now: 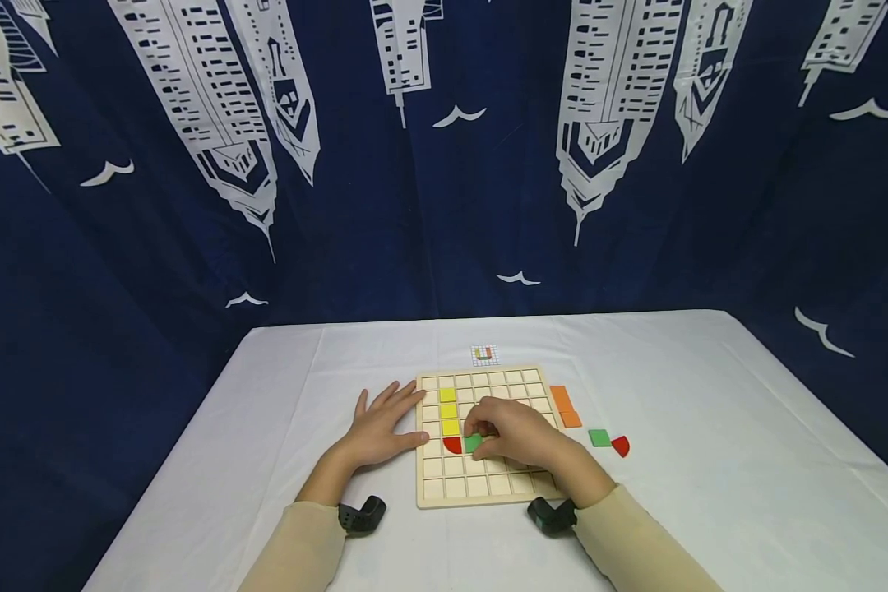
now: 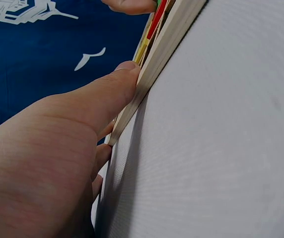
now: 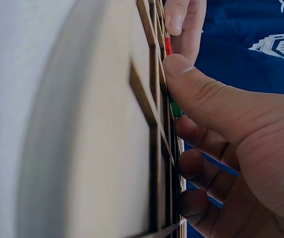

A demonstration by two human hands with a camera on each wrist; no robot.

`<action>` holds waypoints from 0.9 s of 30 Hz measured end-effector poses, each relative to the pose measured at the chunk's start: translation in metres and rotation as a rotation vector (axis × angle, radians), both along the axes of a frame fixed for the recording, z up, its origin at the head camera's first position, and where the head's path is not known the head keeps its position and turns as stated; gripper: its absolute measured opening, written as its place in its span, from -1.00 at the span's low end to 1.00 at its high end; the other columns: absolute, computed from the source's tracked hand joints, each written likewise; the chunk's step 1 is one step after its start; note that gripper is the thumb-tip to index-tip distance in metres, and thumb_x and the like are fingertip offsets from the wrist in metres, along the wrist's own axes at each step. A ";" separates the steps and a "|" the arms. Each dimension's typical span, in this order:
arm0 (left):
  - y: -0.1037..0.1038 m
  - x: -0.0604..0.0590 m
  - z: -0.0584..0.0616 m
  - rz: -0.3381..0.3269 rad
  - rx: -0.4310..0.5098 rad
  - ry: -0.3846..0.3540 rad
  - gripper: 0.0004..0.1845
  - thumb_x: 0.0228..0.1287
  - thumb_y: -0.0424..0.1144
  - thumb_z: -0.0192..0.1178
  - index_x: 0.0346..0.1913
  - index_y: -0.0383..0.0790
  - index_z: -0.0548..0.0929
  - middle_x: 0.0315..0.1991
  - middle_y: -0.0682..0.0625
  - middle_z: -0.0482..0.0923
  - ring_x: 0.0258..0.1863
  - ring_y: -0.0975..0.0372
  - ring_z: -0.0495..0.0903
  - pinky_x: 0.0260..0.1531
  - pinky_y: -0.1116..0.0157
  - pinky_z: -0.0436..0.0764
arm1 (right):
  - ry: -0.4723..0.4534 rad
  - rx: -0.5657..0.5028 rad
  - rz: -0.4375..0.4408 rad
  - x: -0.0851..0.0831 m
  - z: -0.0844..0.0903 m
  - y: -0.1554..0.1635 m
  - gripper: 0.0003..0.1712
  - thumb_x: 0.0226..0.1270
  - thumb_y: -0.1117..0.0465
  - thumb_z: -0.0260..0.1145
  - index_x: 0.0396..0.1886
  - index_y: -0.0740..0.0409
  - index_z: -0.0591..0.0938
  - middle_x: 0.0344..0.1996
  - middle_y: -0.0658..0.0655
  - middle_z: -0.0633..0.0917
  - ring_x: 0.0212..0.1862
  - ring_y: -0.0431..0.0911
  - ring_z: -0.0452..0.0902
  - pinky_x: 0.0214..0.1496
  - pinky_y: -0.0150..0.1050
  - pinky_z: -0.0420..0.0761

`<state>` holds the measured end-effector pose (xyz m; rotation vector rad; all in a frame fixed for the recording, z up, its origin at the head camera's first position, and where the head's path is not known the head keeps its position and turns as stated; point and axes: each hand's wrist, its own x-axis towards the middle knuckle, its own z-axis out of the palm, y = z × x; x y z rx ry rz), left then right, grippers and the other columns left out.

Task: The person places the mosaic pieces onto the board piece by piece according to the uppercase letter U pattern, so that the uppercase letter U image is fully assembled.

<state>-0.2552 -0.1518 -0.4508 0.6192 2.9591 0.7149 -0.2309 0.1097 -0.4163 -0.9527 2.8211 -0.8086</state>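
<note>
A wooden grid board (image 1: pixel 455 489) lies on the white table. Three yellow square tiles (image 1: pixel 448 410) form a column in its left part, with a red quarter-round tile (image 1: pixel 453 446) just below them. Right beside the red one, my right hand (image 1: pixel 521 432) pinches a green square tile (image 1: pixel 474 443) between thumb and forefinger, low over the grid. The right wrist view shows that green tile (image 3: pixel 176 108) between the two fingertips, its other side hidden. Fingers spread, my left hand (image 1: pixel 385 427) rests against the board's left edge, thumb (image 2: pixel 117 89) touching the rim.
Two orange tiles (image 1: pixel 562 400) lie at the board's right edge. Farther right are another green square tile (image 1: pixel 599 438) and a red quarter-round tile (image 1: pixel 621 446). A small printed pattern card (image 1: pixel 484 355) sits behind the board. Dark blue cloth (image 1: pixel 414 271) hangs behind the table.
</note>
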 end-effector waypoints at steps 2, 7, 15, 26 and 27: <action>0.000 0.000 0.000 0.000 -0.001 -0.001 -0.20 0.16 0.23 0.22 0.45 0.13 0.24 0.53 0.15 0.03 0.56 0.08 -0.11 0.42 -0.23 -0.42 | 0.002 -0.004 0.006 0.000 -0.001 -0.001 -0.75 -0.01 0.11 0.54 -0.31 -0.09 0.66 -0.43 -0.09 0.55 -0.34 -0.19 0.43 -0.31 -0.40 0.44; -0.001 0.000 0.001 -0.003 -0.001 -0.004 -0.20 0.16 0.23 0.22 0.45 0.12 0.24 0.54 0.14 0.02 0.56 0.08 -0.11 0.42 -0.23 -0.41 | 0.009 -0.017 0.023 0.000 0.000 -0.001 -0.78 0.04 0.12 0.51 -0.29 -0.08 0.68 -0.40 -0.10 0.58 -0.32 -0.20 0.45 -0.26 -0.41 0.48; 0.000 0.001 0.002 -0.010 0.002 0.003 -0.20 0.16 0.22 0.22 0.45 0.09 0.26 0.53 0.11 0.05 0.55 0.04 -0.09 0.41 -0.25 -0.38 | -0.011 -0.023 0.028 0.001 0.001 0.000 -0.80 0.09 0.14 0.49 -0.27 -0.08 0.68 -0.39 -0.10 0.58 -0.32 -0.18 0.46 -0.27 -0.42 0.48; 0.000 0.001 0.004 -0.009 0.000 -0.011 -0.20 0.17 0.22 0.22 0.45 0.09 0.25 0.54 0.10 0.04 0.55 0.04 -0.10 0.41 -0.25 -0.39 | -0.012 -0.034 0.079 0.000 0.005 0.003 -0.85 0.19 0.21 0.41 -0.23 -0.05 0.70 -0.37 -0.08 0.61 -0.32 -0.21 0.46 -0.23 -0.42 0.50; 0.000 0.001 0.004 -0.009 -0.001 -0.010 -0.20 0.17 0.22 0.22 0.45 0.09 0.25 0.54 0.10 0.04 0.55 0.04 -0.10 0.41 -0.25 -0.39 | -0.014 -0.036 0.085 0.000 0.006 0.004 -0.85 0.19 0.22 0.41 -0.22 -0.04 0.70 -0.37 -0.08 0.61 -0.32 -0.22 0.46 -0.23 -0.42 0.51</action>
